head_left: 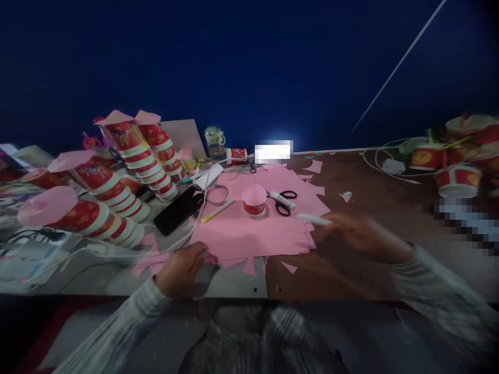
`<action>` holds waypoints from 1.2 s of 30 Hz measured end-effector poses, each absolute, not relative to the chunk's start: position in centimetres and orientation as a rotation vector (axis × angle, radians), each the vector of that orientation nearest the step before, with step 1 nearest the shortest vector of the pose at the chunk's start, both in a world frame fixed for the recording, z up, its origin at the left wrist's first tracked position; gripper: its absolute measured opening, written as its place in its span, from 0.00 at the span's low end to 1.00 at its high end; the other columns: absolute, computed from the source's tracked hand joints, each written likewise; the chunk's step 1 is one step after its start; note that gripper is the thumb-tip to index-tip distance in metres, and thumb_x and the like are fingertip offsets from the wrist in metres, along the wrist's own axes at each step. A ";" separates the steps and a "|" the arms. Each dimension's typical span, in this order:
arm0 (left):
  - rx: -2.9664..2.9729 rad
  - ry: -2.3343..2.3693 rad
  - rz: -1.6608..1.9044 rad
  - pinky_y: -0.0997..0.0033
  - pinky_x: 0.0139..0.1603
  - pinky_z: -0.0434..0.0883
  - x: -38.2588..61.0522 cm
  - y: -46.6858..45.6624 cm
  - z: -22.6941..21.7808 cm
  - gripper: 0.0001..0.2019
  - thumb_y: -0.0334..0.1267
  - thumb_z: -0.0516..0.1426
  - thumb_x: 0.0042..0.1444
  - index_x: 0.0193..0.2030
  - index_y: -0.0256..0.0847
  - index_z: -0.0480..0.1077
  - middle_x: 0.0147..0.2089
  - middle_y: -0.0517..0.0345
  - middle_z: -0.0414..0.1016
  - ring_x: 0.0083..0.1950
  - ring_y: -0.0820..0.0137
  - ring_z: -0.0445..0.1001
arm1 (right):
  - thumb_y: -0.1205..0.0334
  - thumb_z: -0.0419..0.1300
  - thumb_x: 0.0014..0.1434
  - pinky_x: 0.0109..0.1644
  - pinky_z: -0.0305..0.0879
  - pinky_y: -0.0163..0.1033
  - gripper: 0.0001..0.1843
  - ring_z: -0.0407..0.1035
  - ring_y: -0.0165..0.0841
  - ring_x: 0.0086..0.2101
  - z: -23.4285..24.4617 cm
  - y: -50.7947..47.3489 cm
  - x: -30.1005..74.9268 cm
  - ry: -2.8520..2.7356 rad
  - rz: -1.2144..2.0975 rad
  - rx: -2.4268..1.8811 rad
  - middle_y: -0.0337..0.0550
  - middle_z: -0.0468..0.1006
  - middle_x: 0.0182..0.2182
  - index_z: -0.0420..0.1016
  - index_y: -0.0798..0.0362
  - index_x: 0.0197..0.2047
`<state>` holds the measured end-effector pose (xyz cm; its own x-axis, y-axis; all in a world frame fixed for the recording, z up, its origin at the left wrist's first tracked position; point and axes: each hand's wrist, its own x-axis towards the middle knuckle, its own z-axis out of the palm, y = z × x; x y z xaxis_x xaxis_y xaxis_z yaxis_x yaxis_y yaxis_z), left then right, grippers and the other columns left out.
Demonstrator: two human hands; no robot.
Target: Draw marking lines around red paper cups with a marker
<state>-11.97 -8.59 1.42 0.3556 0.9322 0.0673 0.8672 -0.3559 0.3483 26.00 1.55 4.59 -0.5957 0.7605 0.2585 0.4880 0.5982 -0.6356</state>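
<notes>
My right hand (356, 236), blurred by motion, is closed around a white marker (314, 219) that points left over the right edge of the pink paper (249, 239). My left hand (183, 267) is closed at the paper's near left corner. A small blue piece (203, 251), perhaps a marker cap, shows at its fingertips. Between the hands, a red paper cup (254, 208) stands on the paper with a pink paper cone (255, 194) on top. Right of it lie black-handled scissors (283, 209) and a white tube (282, 200). A yellow-tipped marker (218, 211) lies left of the cup.
Stacked red cups (136, 150), some topped with pink cones, stand at the left. Nearby are a black phone (173, 210), a tape roll (217, 195) and a white cable (200, 208). A glass jar (215, 143) stands behind. More cups (458, 179) are at the far right.
</notes>
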 end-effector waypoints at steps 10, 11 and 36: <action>1.905 1.471 1.020 0.61 0.47 0.71 -7.6 0.7 -0.3 0.10 0.39 0.52 0.60 0.41 0.37 0.71 0.41 0.49 0.75 0.40 0.65 0.72 | 0.58 0.63 0.63 0.30 0.72 0.38 0.07 0.64 0.23 0.20 4.5 2.4 21.4 -1.266 1.357 -0.484 0.33 0.73 0.29 0.77 0.43 0.46; 1.890 1.494 1.018 0.61 0.45 0.71 -7.0 1.6 -1.1 0.12 0.41 0.57 0.57 0.44 0.37 0.71 0.42 0.49 0.74 0.39 0.65 0.71 | 0.51 0.64 0.61 0.37 0.76 0.42 0.15 0.73 0.29 0.28 4.0 2.8 21.1 -1.268 1.376 -0.497 0.37 0.76 0.33 0.75 0.42 0.50; 1.831 1.461 1.098 0.49 0.57 0.70 -2.2 5.0 -3.7 0.27 0.41 0.66 0.52 0.57 0.36 0.67 0.53 0.42 0.73 0.54 0.53 0.72 | 0.56 0.66 0.53 0.50 0.75 0.52 0.27 0.73 0.41 0.44 -4.8 7.2 16.2 -1.627 0.878 -0.948 0.53 0.71 0.52 0.62 0.49 0.54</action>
<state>-2.16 4.99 -3.65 0.0765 0.9630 0.2585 0.5158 -0.2601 0.8163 16.19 7.17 -4.84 -0.1762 0.9004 0.3977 0.1613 0.4250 -0.8907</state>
